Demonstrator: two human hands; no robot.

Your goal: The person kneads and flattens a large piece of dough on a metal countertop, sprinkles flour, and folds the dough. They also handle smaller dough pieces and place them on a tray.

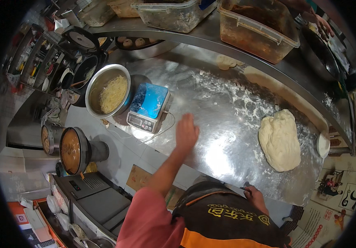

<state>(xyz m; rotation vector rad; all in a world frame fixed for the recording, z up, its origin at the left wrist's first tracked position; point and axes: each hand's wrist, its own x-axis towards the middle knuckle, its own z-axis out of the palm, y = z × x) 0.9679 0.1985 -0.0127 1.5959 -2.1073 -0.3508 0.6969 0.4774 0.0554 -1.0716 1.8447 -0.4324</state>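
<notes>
My left hand [187, 131] is stretched out flat over the near part of the steel worktable [202, 108], holding nothing. It is nearest to the digital scale [142, 121] with a blue top [151, 96], whose thin cable [168, 125] lies between them. Down by the front edge, my right hand [254, 195] grips the dark handle of what looks like a knife [232, 187]; the blade is partly hidden against the dark apron [221, 201]. A large lump of pale dough [279, 141] rests on the floured right side of the table.
Left of the scale stands a metal bowl [92, 107] of pale shreds. Overhead, a steel shelf [196, 35] carries plastic tubs [252, 37]. Another person's hand [323, 28] is at the far right by a wide pan [317, 55]. A white bowl [323, 145] sits at the right edge.
</notes>
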